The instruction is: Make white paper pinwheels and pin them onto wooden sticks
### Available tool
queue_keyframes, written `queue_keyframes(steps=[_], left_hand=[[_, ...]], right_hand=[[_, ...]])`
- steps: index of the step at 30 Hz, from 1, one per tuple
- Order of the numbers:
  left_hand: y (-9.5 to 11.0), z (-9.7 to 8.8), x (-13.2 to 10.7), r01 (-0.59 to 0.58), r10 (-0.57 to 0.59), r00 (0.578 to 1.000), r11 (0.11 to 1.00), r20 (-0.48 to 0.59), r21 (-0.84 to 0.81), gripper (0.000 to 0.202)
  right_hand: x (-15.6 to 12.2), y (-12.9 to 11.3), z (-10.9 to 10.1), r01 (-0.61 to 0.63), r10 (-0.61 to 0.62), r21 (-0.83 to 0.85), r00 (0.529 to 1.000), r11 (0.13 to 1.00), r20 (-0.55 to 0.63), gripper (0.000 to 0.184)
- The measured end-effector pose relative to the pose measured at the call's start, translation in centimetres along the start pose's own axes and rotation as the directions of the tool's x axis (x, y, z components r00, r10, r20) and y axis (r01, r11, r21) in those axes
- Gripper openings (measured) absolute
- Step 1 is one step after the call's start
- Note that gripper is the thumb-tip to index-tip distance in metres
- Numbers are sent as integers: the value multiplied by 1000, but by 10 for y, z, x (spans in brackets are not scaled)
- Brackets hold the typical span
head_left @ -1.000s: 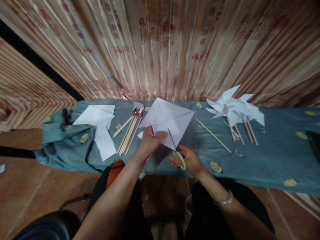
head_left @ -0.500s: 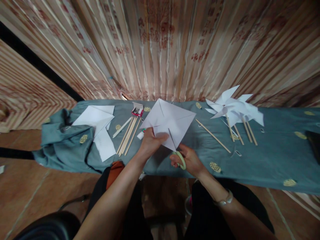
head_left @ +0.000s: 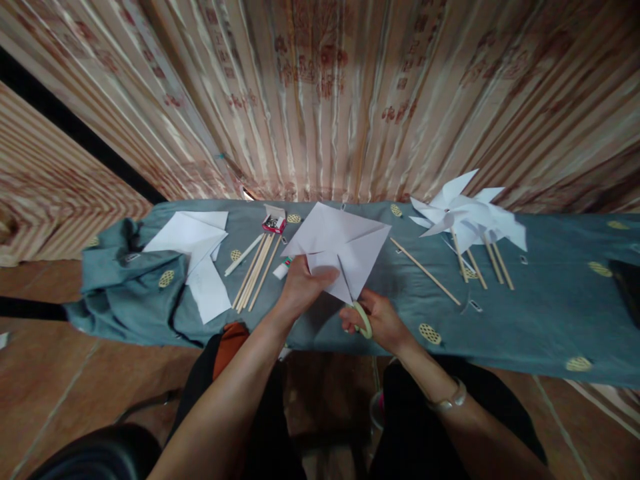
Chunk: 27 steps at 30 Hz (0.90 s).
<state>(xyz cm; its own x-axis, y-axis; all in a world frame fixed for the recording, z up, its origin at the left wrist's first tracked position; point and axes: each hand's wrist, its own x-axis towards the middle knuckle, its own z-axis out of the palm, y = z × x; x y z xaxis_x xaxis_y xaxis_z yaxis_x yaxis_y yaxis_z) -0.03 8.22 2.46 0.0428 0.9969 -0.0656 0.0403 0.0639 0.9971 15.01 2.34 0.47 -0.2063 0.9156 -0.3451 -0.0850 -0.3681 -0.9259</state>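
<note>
My left hand [head_left: 300, 288] pinches a creased white paper square [head_left: 340, 250] by its near-left edge and holds it up over the table. My right hand [head_left: 377, 320] grips green-handled scissors [head_left: 363, 319], whose blades reach into the paper's lower corner along a diagonal crease. The blades are mostly hidden behind the sheet.
A blue-grey cloth [head_left: 525, 313] covers the table. On it lie folded white sheets [head_left: 197, 257] at left, a bundle of wooden sticks [head_left: 257, 270], a small box of pins [head_left: 274, 220], a loose stick [head_left: 425, 271], and finished white pinwheels [head_left: 467, 217] at right. A curtain hangs behind.
The paper square has tilted down and flattened slightly in my left hand. The scissors stay at its lower corner; both hands have barely shifted.
</note>
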Motion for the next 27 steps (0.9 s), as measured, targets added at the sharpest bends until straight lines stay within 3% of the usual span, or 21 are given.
queue_keyframes(steps=[11,27], left_hand=[[5,2,-2,28,-28,1000,996,2,-81,24],[-3,-2,1,16,-16,1000,999,-3,-48,24]], right_hand=[[1,3,-1,9,-9,-18,1000,1000,1,56],[4,2,2,1,-1,22,1000,1000,-15,47]])
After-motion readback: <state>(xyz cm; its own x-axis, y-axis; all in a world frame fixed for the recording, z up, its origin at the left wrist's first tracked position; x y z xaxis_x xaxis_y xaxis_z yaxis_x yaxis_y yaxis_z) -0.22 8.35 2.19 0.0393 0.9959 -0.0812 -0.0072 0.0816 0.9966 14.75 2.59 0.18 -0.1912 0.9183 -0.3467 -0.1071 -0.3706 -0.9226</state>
